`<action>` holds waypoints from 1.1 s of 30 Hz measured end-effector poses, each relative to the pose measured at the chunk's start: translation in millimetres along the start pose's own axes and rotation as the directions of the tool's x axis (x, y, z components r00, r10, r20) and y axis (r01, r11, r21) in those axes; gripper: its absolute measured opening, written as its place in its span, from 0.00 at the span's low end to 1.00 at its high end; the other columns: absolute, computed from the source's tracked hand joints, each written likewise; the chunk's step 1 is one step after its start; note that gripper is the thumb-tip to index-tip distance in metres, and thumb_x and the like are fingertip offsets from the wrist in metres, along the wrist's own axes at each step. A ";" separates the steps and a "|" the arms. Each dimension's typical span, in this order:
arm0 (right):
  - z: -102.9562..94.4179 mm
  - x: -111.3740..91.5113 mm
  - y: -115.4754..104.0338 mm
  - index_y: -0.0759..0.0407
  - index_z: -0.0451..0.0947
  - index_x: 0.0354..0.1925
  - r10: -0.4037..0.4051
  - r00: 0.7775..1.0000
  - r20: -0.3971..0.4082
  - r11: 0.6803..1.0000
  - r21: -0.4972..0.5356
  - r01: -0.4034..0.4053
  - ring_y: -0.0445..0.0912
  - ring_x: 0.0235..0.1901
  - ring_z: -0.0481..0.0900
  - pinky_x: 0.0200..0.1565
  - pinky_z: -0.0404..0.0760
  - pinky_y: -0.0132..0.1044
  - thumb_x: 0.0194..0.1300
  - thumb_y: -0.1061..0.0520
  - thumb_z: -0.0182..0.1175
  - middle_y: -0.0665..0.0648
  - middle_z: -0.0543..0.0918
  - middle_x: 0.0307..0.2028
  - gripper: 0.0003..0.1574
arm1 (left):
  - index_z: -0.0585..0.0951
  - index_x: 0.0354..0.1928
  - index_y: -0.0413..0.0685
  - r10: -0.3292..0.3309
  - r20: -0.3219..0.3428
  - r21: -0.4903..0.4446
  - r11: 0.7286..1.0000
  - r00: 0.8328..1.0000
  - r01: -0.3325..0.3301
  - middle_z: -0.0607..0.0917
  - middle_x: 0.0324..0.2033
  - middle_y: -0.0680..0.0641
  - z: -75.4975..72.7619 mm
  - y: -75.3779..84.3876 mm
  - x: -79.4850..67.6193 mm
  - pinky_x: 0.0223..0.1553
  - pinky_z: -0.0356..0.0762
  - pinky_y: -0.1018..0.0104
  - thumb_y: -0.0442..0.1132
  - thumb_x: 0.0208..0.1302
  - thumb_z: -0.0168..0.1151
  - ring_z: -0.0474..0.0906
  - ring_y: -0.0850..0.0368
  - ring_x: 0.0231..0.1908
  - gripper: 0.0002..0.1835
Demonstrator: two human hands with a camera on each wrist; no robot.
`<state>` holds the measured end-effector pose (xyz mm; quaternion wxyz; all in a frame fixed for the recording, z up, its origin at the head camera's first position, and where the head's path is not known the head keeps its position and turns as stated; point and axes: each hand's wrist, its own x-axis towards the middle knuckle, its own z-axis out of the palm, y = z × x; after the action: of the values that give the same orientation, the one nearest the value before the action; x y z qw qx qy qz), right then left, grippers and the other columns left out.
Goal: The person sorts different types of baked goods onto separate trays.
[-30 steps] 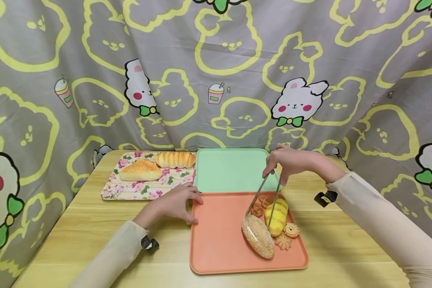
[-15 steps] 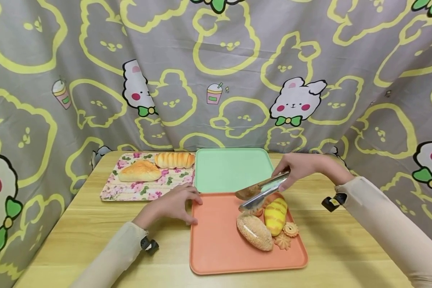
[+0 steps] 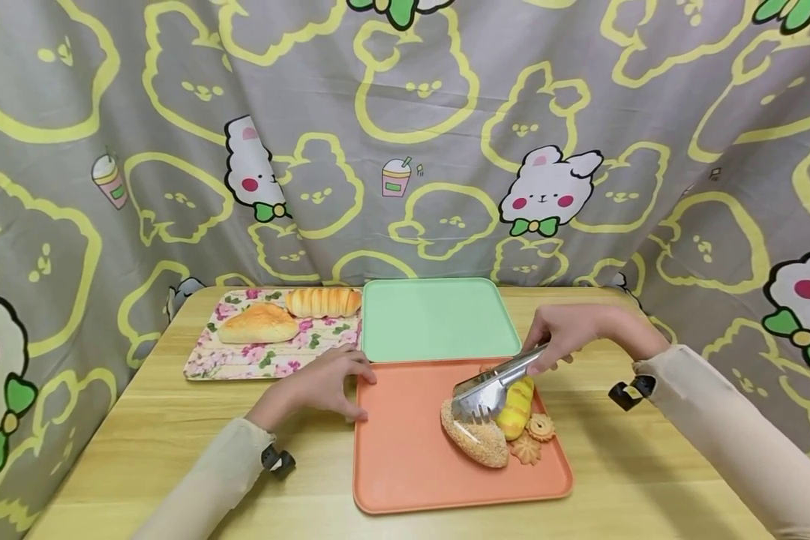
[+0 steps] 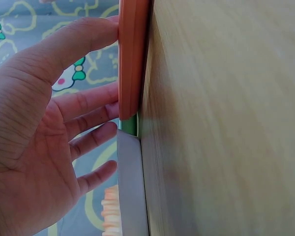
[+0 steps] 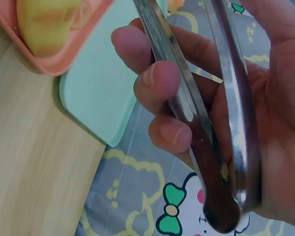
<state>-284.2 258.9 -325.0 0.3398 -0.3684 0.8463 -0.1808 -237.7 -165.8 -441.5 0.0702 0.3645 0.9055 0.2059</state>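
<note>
My right hand (image 3: 570, 334) holds metal tongs (image 3: 491, 391) by the handle; in the right wrist view, fingers curl round the tong arms (image 5: 238, 113). The tongs' ends lie over a long crumb-coated bread (image 3: 479, 446) on the orange tray (image 3: 398, 457), one end on its upper side, the other largely hidden behind. Just right of this bread lies a yellow striped bread (image 3: 515, 412), partly covered by the tongs. My left hand (image 3: 320, 384) rests at the tray's left edge, thumb and fingers spread; in the left wrist view the fingertips touch the orange rim (image 4: 132, 59).
Two round cookies (image 3: 526, 448) sit near the orange tray's right edge. Behind it stands a mint-green tray (image 3: 439, 322). To the left, a floral tray (image 3: 290, 366) bears a triangular bread (image 3: 258, 324) and a ridged bread roll (image 3: 324, 302). A patterned curtain (image 3: 432, 165) hangs behind the wooden table.
The tongs have turned from upright to lying low, their ends now over the crumb-coated bread. That bread has shifted slightly up and left. My left hand stays at the tray edge.
</note>
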 end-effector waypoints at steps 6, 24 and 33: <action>6.6 10.3 -1.0 0.51 0.90 0.43 -0.149 0.989 0.008 0.988 0.035 0.149 0.35 0.15 0.70 0.19 0.72 0.27 0.65 0.51 0.70 0.45 0.83 0.22 0.10 | 0.87 0.50 0.54 -0.002 0.001 -0.006 1.000 1.000 0.002 0.83 0.52 0.52 0.1 1.0 -0.6 0.60 0.73 0.49 0.57 0.48 0.79 0.73 0.52 0.56 0.27; 1.8 9.5 -10.9 0.52 0.91 0.42 -0.168 0.967 -0.189 0.986 -0.025 0.166 0.31 0.15 0.64 0.18 0.66 0.26 0.63 0.49 0.72 0.46 0.82 0.20 0.11 | 0.87 0.49 0.55 0.001 -0.008 0.003 1.000 1.000 -0.001 0.82 0.50 0.53 1.3 -1.7 -1.2 0.60 0.73 0.51 0.58 0.47 0.80 0.73 0.54 0.55 0.28; -9.9 4.9 -17.2 0.55 0.90 0.45 -0.151 0.932 -0.329 0.988 -0.069 0.136 0.32 0.16 0.60 0.20 0.63 0.27 0.62 0.50 0.73 0.44 0.81 0.20 0.15 | 0.87 0.49 0.53 -0.001 -0.007 0.014 1.000 1.000 0.001 0.83 0.51 0.52 0.1 0.6 -1.7 0.60 0.72 0.50 0.57 0.46 0.80 0.73 0.53 0.56 0.28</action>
<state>-285.1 244.3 -310.7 0.1691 -0.4008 0.8663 -0.2456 -236.0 -166.5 -441.4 0.0646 0.3636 0.9073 0.2010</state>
